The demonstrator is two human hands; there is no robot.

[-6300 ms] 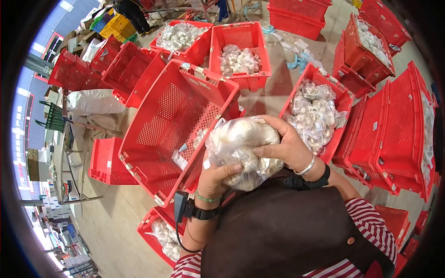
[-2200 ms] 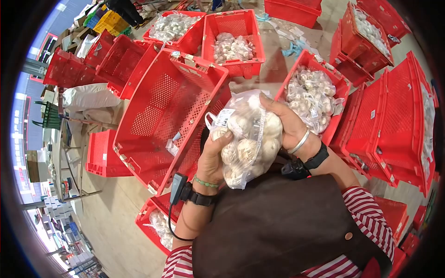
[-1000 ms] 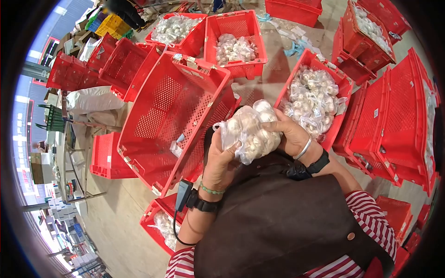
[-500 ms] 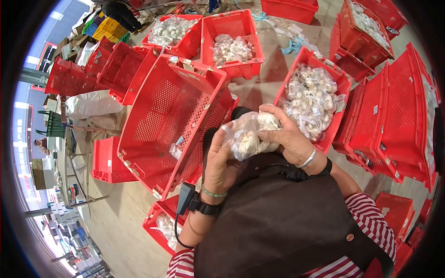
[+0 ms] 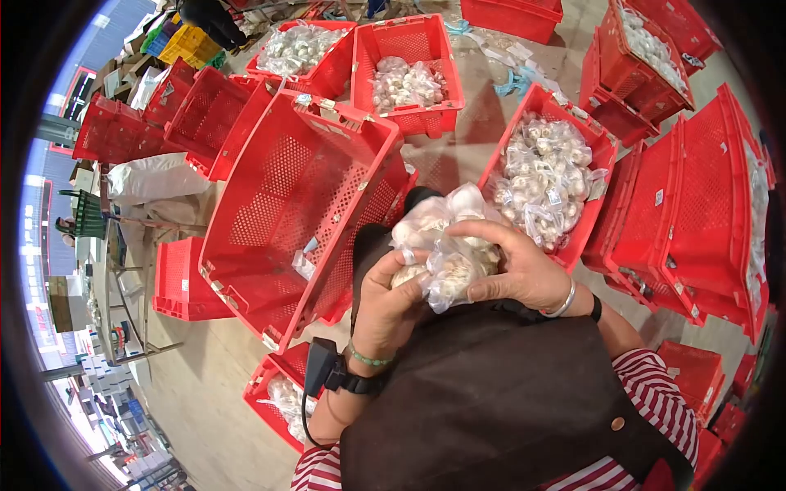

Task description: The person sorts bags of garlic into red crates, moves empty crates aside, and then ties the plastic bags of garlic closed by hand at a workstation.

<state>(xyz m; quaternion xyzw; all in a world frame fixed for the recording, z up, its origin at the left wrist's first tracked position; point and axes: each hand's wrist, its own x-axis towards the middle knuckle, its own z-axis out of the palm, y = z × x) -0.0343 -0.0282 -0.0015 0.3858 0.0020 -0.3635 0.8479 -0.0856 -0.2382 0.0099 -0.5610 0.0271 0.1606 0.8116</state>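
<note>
A clear plastic bag of garlic bulbs (image 5: 446,225) is between my two hands, above the dark apron on my lap. My left hand (image 5: 391,299) grips its left side, with thumb and fingers closed on the plastic. On the right side, my right hand (image 5: 520,274) curls its fingers over the top and presses its thumb from below. Just left of the bag stands a large, tilted red crate (image 5: 270,209) with a small scrap of plastic (image 5: 304,263) inside. To the right, a red crate (image 5: 610,155) holds many bagged garlic bulbs (image 5: 544,180).
Farther back, two red crates (image 5: 454,106) (image 5: 348,49) contain more bagged bulbs. Stacked red crates (image 5: 655,213) rise at the right. Low at the left sits a crate with white bags (image 5: 288,401). A metal-framed table (image 5: 123,307) and a standing person (image 5: 214,20) are at left.
The bag has turned and spread in my hands, showing more bulbs at its top. Both hands have dropped slightly, and my right fingers now reach across the bag. The view has shifted a little.
</note>
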